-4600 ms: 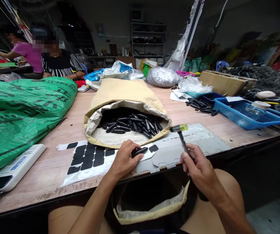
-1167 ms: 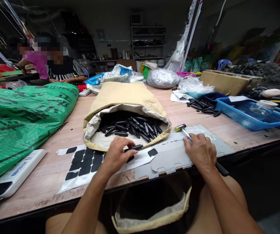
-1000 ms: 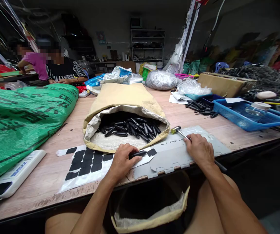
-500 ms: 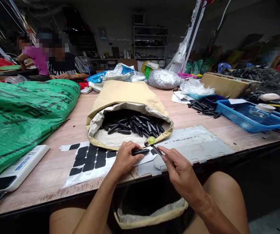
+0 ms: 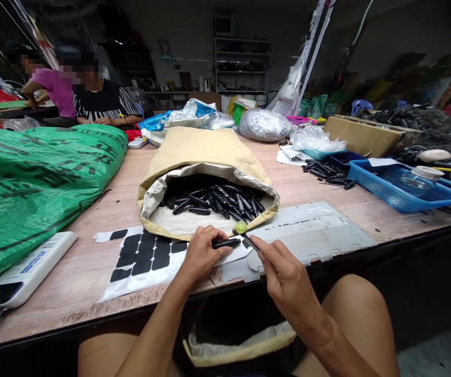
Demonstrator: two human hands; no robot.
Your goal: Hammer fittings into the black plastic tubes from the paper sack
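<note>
My left hand (image 5: 203, 253) is closed on a black pen-shaped piece (image 5: 227, 243), which lies flat just above the table with its tip pointing right. In my right hand (image 5: 286, 269) is the handle of a small hammer (image 5: 241, 228) with a translucent yellow-green face. Its head stands close above the black piece's right end; whether they touch I cannot tell. Under my left hand lies a white sheet of black square stickers (image 5: 143, 256). Directly behind my hands, an open yellowish woven sack (image 5: 210, 146) holds many similar black pieces (image 5: 225, 201).
A green sack (image 5: 45, 183) and a white device (image 5: 37, 272) lie left. Grey board (image 5: 319, 230) is under my right side. Further right are a blue basket (image 5: 398, 191), loose black parts (image 5: 327, 173) and a cardboard box (image 5: 362, 136). Two people sit at the far left.
The hammer head has shifted slightly left, and my right hand has turned a little with it. My left hand keeps its hold on the black piece.
</note>
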